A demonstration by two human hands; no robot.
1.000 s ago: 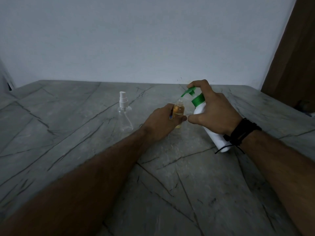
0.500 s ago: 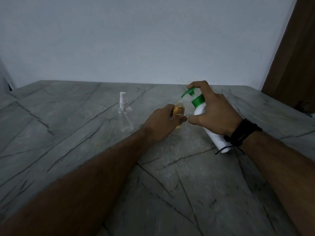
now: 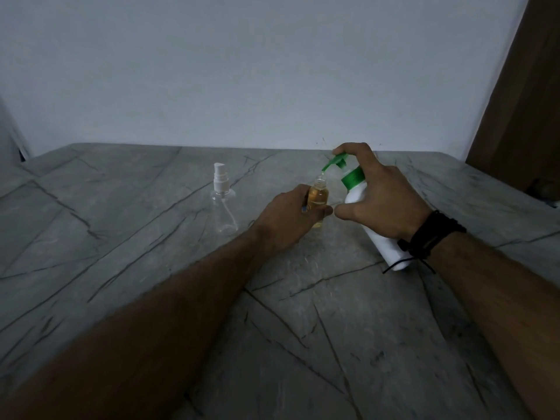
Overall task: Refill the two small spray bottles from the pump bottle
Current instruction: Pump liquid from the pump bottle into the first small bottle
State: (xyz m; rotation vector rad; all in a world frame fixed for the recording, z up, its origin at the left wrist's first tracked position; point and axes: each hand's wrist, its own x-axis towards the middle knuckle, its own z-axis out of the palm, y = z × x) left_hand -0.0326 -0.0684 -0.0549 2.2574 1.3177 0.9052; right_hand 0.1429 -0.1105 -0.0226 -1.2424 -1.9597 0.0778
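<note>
My left hand grips a small uncapped bottle that stands on the table and holds amber liquid nearly up to its shoulder. My right hand is wrapped round a white pump bottle with a green collar, tilted to the left, its base resting on the table. The index finger lies on the green pump head, whose nozzle tip sits just above the small bottle's mouth. A second small spray bottle, clear, looking empty, with a white spray cap on, stands to the left, apart from both hands.
The grey marble-pattern table runs back to a pale wall. A brown wooden panel stands at the right. A black wristband with a dangling cord sits on my right wrist.
The pump head has risen slightly under my right index finger. Both hands and the bottles have otherwise stayed in place.
</note>
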